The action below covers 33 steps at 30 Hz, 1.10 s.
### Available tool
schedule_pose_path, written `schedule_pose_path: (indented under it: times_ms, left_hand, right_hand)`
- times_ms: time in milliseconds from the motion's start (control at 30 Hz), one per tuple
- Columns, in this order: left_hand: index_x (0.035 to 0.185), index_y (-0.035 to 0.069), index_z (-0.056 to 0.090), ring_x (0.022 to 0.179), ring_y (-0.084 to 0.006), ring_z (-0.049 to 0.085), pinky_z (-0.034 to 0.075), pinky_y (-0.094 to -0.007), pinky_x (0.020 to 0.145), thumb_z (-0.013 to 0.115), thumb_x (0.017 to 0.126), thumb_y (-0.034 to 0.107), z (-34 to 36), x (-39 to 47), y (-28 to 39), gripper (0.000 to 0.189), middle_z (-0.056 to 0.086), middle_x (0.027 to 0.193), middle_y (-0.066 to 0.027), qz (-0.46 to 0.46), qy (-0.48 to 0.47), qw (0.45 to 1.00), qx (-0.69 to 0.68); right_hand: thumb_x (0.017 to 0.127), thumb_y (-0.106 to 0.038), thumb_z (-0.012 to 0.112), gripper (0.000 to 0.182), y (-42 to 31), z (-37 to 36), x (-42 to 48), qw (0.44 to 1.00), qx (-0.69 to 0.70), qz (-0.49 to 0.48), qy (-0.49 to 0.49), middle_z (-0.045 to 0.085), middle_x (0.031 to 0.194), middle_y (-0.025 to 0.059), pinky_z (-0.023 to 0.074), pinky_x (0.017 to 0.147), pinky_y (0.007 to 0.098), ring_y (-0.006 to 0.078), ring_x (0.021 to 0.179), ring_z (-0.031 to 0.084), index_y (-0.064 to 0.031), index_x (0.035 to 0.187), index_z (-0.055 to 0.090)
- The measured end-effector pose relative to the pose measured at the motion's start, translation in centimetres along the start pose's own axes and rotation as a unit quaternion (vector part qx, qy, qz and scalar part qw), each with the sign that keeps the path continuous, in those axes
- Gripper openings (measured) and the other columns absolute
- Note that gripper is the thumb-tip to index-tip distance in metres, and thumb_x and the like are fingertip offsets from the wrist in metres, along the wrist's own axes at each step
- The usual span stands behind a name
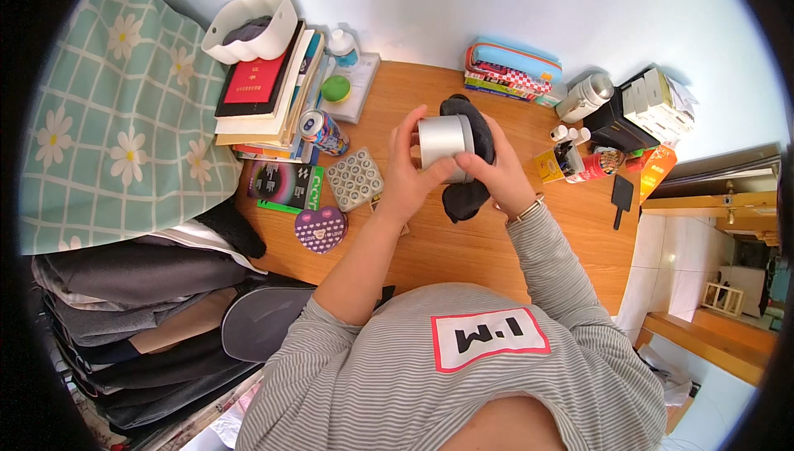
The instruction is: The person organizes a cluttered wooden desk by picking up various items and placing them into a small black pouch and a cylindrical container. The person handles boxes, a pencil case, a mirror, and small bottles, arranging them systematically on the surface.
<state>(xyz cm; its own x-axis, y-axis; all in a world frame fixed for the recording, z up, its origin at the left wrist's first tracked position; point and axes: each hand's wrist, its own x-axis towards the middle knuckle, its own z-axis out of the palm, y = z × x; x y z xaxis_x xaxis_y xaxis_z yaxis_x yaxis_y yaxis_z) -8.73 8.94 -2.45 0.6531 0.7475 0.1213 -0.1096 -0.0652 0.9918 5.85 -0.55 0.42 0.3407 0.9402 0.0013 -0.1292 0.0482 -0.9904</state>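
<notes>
My left hand (404, 187) grips a silver metal cylinder (439, 140), like a round tin, fingers on its far side and thumb along the near side. A black soft item (465, 203), perhaps plush or cloth, lies against the cylinder's right end and sticks out above and below it. My right hand (504, 175) clasps this black item from the right, with its thumb reaching onto the tin's rim. Both things are held above the wooden desk (434, 246). What lies between the black item and the tin's right end is hidden.
Left on the desk are stacked books (298, 85) under a white basket (251, 26), a drink can (324, 132), a compartment box (355, 179) and a purple heart-shaped box (321, 229). Pencil case (515, 61), steel flask (585, 98), pen holder (595, 167) and black hand mirror (621, 193) stand or lie right.
</notes>
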Motion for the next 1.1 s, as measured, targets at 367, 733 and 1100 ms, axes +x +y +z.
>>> schedule_pose_path:
  times_ms: [367,733,1100]
  left_hand:
    - [0.142,0.011,0.033,0.117,-0.0227,0.044,0.039,-0.0373,0.098,0.077,0.077,0.037,0.1,0.1,1.9,0.082,0.045,0.128,-0.0104,-0.090,-0.001,0.985,-0.145]
    - [0.140,0.011,0.039,0.119,-0.0228,0.044,0.038,-0.0383,0.099,0.078,0.073,0.030,-1.4,0.5,1.6,0.080,0.047,0.129,-0.0102,-0.105,-0.042,0.986,-0.121]
    - [0.132,0.014,0.047,0.116,-0.0322,0.045,0.041,-0.0421,0.095,0.082,0.062,0.030,-1.3,-0.2,1.3,0.080,0.040,0.126,-0.0143,0.155,-0.010,0.967,0.202]
  right_hand:
    - [0.073,-0.029,0.079,0.082,-0.7,-0.5,0.2,0.993,-0.104,-0.051,0.000,0.054,0.123,0.0133,0.0445,0.093,0.0317,0.0190,0.111,0.054,-0.0014,0.136,0.036]
    - [0.073,-0.030,0.079,0.084,0.9,-0.8,0.3,0.991,-0.117,-0.053,-0.029,0.053,0.125,0.0131,0.0438,0.094,0.0319,0.0196,0.113,0.053,-0.0018,0.138,0.035]
    - [0.092,-0.037,0.058,0.063,0.6,1.2,0.2,0.979,0.148,0.141,0.016,0.050,0.127,0.0115,0.0418,0.096,0.0308,0.0186,0.115,0.050,-0.0034,0.139,0.034]
